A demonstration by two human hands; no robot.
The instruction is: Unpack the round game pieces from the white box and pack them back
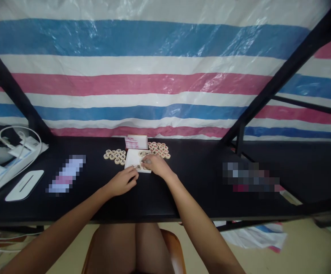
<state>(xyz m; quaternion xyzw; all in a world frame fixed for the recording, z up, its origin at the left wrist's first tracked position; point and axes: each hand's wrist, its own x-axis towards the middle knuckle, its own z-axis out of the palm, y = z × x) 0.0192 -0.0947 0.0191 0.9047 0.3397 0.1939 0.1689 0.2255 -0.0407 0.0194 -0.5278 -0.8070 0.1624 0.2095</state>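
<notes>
A shallow white box (130, 157) lies on the black table in front of me, with several round Chinese chess pieces (141, 153) in it. The curled fingers of my left hand (122, 182) grip its near left corner. My right hand (157, 165) reaches over the right side of the box, its fingertips closed on a Chinese chess piece; the fingers partly hide it. Left of the box lies a group of black-marked pieces (112, 155). A group of red-marked pieces (161, 148) lies to the right, partly behind my right hand.
Behind the box stands a small white carton (137, 142) with pink marks. To the left are a blurred-out phone-like object (67, 175), a white flat device (25, 185) and a power strip with cables (14, 163). Black metal bars (248, 106) slant up on both sides.
</notes>
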